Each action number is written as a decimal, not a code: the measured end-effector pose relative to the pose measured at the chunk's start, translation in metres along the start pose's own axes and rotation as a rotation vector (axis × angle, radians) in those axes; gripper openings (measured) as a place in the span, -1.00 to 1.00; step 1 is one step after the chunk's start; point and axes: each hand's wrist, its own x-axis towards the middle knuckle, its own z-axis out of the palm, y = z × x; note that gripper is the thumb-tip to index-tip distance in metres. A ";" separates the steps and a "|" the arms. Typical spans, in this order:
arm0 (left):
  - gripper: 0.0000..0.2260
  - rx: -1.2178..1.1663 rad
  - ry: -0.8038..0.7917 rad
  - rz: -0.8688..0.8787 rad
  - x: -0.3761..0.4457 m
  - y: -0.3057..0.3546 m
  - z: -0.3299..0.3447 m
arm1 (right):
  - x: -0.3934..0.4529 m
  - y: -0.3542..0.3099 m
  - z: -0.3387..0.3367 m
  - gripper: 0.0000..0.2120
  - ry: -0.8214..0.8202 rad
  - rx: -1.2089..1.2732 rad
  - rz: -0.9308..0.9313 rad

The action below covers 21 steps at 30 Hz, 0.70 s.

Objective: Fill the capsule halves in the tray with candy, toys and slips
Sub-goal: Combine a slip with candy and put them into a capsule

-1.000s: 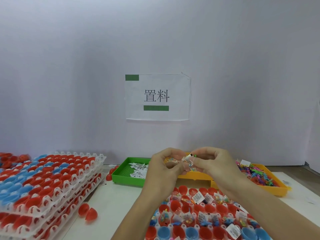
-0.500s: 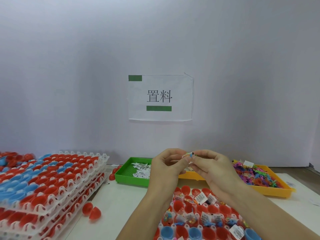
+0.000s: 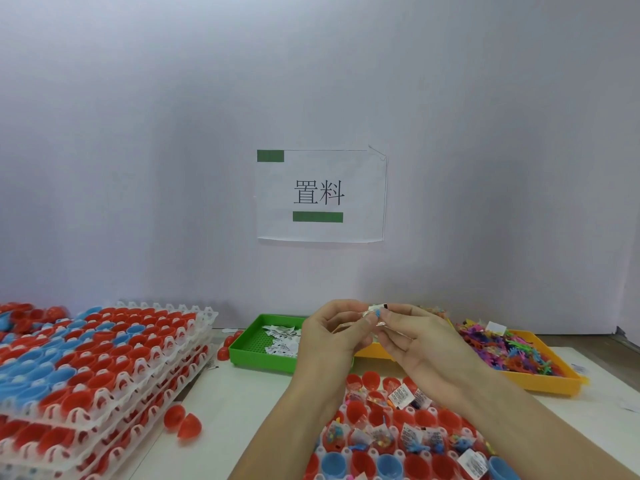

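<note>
My left hand (image 3: 332, 341) and my right hand (image 3: 415, 344) meet above the working tray (image 3: 398, 441) of red and blue capsule halves. Between their fingertips they pinch a small bundle (image 3: 376, 312): a white slip with a black mark, a blue toy piece and a clear candy wrapper. Several capsule halves in the tray hold candy, toys and printed slips. The green tray (image 3: 256, 351) of paper slips lies behind my left hand. The yellow tray (image 3: 540, 379) of colourful plastic toys lies behind my right hand.
Stacked white trays (image 3: 104, 372) full of red and blue capsule halves stand at the left. Two loose red halves (image 3: 181, 422) lie on the white table beside them, more by the green tray (image 3: 227, 344). A printed sign (image 3: 320, 195) hangs on the wall.
Both hands have stayed together holding the small items. The view has tilted up slightly, so the hands and trays sit lower in the frame.
</note>
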 end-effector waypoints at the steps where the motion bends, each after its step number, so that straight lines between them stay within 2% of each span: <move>1: -0.90 0.003 0.005 0.004 0.000 0.000 0.000 | 0.000 0.000 0.000 -0.86 -0.002 -0.001 -0.004; 5: -0.91 0.060 0.035 0.034 0.001 0.000 -0.002 | -0.001 0.000 0.000 -0.80 -0.015 -0.025 -0.031; 14: -0.85 0.255 0.044 0.077 -0.001 0.001 -0.004 | -0.003 0.003 -0.001 -0.87 0.096 -0.259 -0.168; 21: -0.89 0.255 0.041 0.061 -0.002 0.004 -0.003 | -0.004 0.004 0.000 -0.89 0.137 -0.370 -0.216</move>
